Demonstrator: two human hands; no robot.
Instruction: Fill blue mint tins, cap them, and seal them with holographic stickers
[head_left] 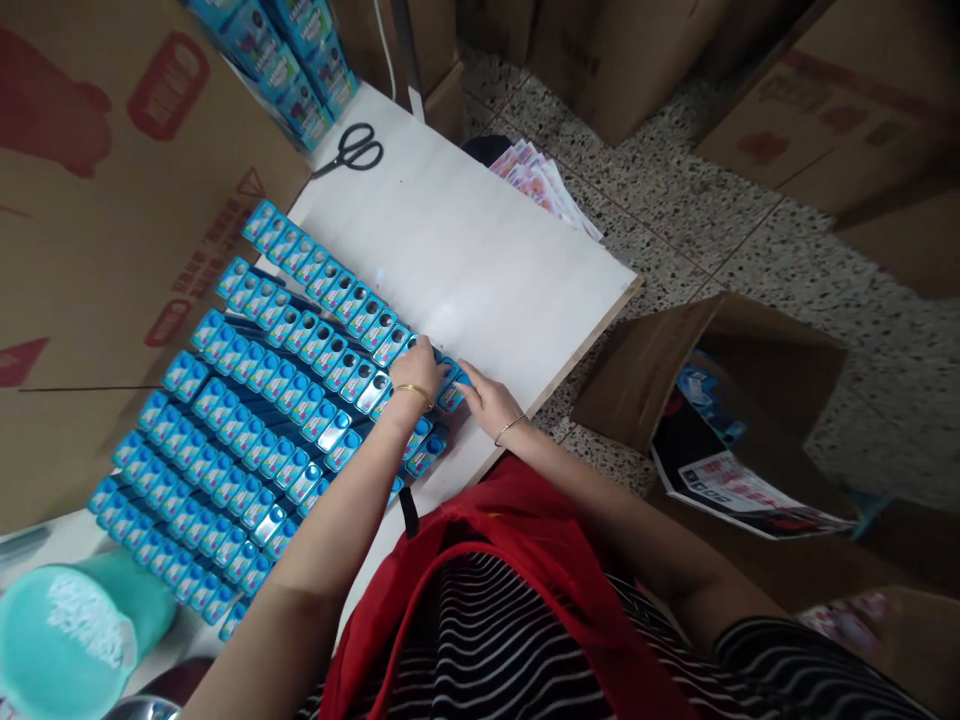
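Note:
Small blue containers (271, 375) with printed labels and round openings on top stand in several slanting rows on the white table. My left hand (417, 372), a gold bangle at its wrist, is over the near end of the rear row. Its fingers are curled down onto the containers there, and the fingertips are partly hidden. At that row's end, my right hand (489, 402) lays its outstretched fingers and thumb against the last blue containers (450, 392). A thin bangle circles the right wrist.
Black scissors (360, 150) lie on the white tabletop (480, 260), near stacked blue packs (300, 90). A large carton (112, 250) borders the rows. At lower left stands a turquoise bucket (142, 600) with white pieces. An open carton (645, 380) sits right of the table.

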